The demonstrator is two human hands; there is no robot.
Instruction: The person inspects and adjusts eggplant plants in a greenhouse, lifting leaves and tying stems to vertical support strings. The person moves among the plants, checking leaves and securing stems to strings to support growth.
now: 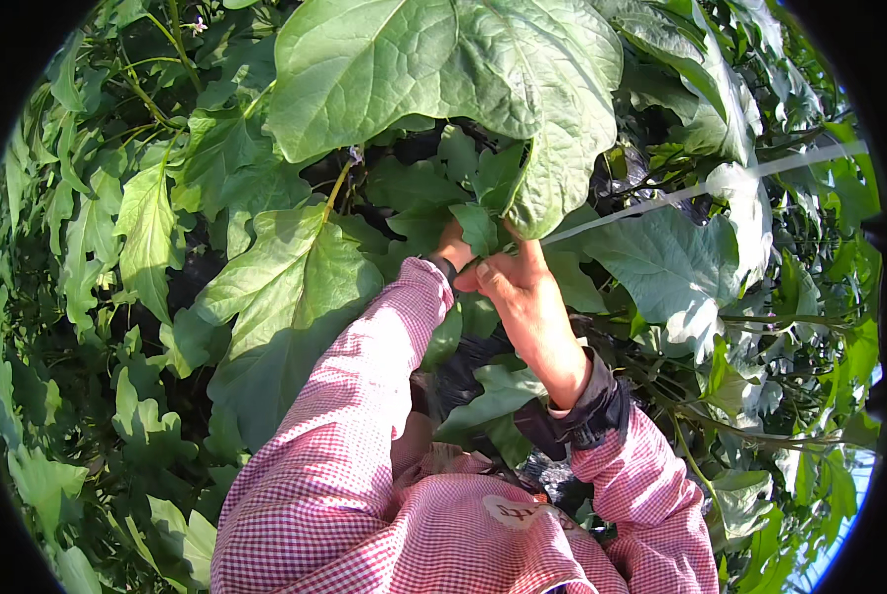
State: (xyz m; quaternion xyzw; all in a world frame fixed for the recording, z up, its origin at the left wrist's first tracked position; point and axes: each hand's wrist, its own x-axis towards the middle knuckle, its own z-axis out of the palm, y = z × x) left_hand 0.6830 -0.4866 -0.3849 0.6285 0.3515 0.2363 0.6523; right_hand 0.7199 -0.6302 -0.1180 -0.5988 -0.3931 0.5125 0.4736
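Observation:
Among the leaves of what look like eggplant plants, my two hands are close together. My left hand (pixel 454 248) reaches in under the foliage, its fingers hidden by a small green leaf (pixel 476 229). Beside it, my right hand (pixel 523 297) has thumb and a bent finger towards the left wrist, while another finger extends up beneath a large broad leaf (pixel 562 134). Whatever the fingertips touch is covered. A pale strip of twine or tape (pixel 659 200) runs from the right side down to the right hand; whether I hold it cannot be made out.
A large lobed leaf (pixel 295 275) hangs left of my left sleeve (pixel 361 371). Stems (pixel 770 438) and dense foliage crowd the right side. Dark plastic sheeting (pixel 477 364) shows below the hands. A dark band (pixel 595 405) wraps my right wrist.

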